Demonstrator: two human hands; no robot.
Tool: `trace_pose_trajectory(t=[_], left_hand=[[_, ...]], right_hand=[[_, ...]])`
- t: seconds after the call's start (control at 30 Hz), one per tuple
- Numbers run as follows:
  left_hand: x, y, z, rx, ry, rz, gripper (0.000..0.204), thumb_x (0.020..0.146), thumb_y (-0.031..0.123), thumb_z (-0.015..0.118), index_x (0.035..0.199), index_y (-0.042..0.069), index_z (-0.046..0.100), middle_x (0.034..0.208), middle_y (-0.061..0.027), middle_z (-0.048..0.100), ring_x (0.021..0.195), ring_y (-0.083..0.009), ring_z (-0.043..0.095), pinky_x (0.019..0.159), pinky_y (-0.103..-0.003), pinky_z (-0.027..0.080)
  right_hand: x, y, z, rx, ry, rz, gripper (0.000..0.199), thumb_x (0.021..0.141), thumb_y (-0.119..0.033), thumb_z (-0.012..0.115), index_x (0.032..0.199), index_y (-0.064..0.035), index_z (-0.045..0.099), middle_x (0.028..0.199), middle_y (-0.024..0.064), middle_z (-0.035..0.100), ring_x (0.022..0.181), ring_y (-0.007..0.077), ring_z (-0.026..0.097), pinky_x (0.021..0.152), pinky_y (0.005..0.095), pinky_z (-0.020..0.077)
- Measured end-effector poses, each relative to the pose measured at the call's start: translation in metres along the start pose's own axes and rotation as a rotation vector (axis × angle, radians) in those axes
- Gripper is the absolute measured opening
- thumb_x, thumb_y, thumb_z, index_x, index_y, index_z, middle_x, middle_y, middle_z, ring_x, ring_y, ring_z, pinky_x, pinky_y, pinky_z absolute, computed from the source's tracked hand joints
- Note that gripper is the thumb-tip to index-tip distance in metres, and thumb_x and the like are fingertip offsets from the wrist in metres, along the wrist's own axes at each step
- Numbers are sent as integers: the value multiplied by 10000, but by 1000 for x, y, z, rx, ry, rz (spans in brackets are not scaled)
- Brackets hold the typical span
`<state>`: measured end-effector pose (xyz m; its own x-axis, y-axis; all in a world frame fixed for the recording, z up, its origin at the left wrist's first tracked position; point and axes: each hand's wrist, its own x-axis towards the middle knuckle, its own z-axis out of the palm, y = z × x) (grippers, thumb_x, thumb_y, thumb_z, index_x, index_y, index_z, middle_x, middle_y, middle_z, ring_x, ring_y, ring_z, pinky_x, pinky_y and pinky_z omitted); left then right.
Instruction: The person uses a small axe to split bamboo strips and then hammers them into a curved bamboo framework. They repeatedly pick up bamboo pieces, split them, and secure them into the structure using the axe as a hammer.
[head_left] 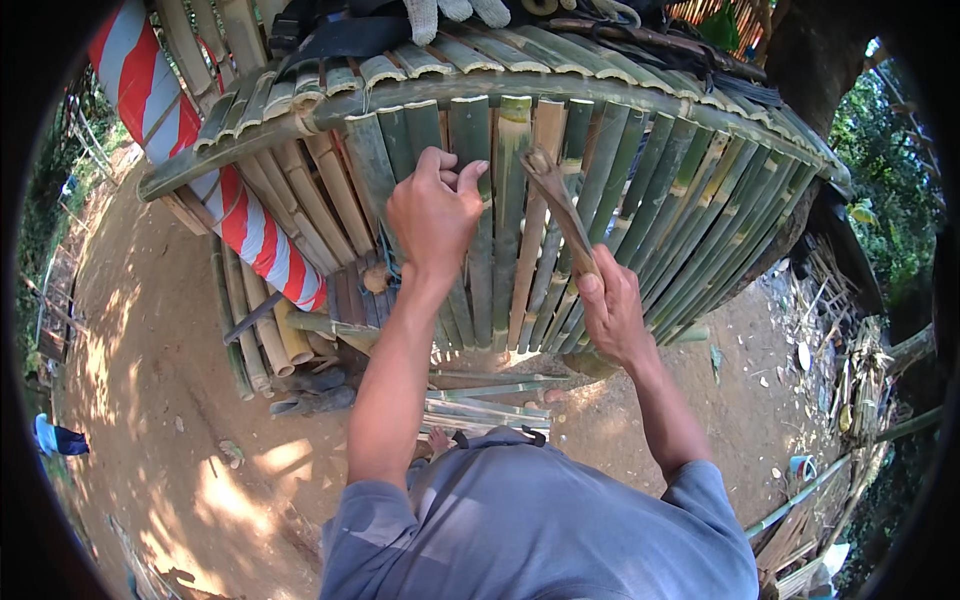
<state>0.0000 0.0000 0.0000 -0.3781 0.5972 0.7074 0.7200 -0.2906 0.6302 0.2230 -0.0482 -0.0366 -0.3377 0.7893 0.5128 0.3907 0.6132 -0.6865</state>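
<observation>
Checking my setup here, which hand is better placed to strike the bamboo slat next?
Probably the right hand: it grips the hammer with its head at the slat, while the left hand pinches against the slats.

A bamboo-slat panel (pixel 620 190) stands ahead, a striped pole (pixel 240 215) at its left, loose slats (pixel 485 405) below.

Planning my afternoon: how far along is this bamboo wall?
Done: a row of slats already hangs from the rail. In hand: the left hand pinches at one slat while the right hand raises a hammer. Left: loose slats lie on the ground.
</observation>
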Motion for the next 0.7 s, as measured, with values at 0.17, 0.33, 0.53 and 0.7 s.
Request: trace_pose_trajectory(t=[0.17,0.33,0.53,0.7], left_hand=[[4,-9,-4,-82,-41,54,207,797,181,747,801,50,587,579,-100,613,540,-313,611,498,-400,431],[1,-6,-6,-103,-35,13,171,795,138,728,809,57,577,558,-92,595,529,-314,604,494,-402,428],[2,-19,0,-151,-53,42,184,793,107,718,763,59,544,545,-93,582,516,-307,602,472,-392,416],[4,-9,-3,-75,-29,-10,172,799,81,715,750,48,553,565,-99,603,488,-295,579,476,-362,412]], right_hand=[[43,-4,17,-75,-9,-158,554,984,-539,425,869,-1,485,662,191,498,586,378,516,549,453,405],[53,2,17,-134,-24,-185,568,962,-551,459,895,11,503,670,208,530,626,422,563,565,464,440],[49,10,19,-150,-31,-243,580,942,-565,484,910,13,500,648,222,531,629,431,571,564,482,442],[65,12,19,-210,-49,-129,525,929,-517,528,904,7,495,640,241,553,603,458,571,542,499,442]])
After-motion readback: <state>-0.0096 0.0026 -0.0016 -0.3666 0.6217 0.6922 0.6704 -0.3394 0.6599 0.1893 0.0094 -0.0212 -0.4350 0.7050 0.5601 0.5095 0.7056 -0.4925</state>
